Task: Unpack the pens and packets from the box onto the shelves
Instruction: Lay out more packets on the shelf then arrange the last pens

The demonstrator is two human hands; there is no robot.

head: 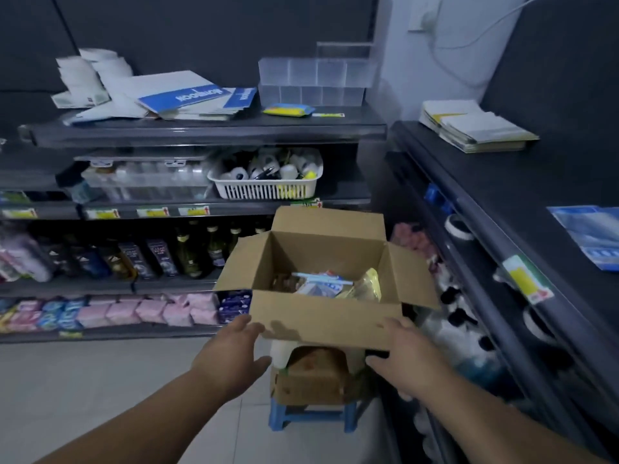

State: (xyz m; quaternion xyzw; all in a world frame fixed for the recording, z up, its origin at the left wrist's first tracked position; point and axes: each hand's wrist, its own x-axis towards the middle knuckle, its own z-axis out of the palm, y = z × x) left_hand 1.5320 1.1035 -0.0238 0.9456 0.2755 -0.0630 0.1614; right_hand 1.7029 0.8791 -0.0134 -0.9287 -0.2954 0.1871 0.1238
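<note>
Box (326, 316) near corners are framed by the left hand (234, 349) and right hand (402, 358), both loosely spread and empty, contact uncertain; it sits open on a smaller carton (311, 380) atop a blue stool (311, 415). Packets (335, 284) lie inside, so unpacking looks barely begun. Next, a hand must reach in, grip one and lift it to the shelves (201, 130).

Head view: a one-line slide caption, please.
Left hand and right hand at the open brown cardboard box holding packets.
</note>
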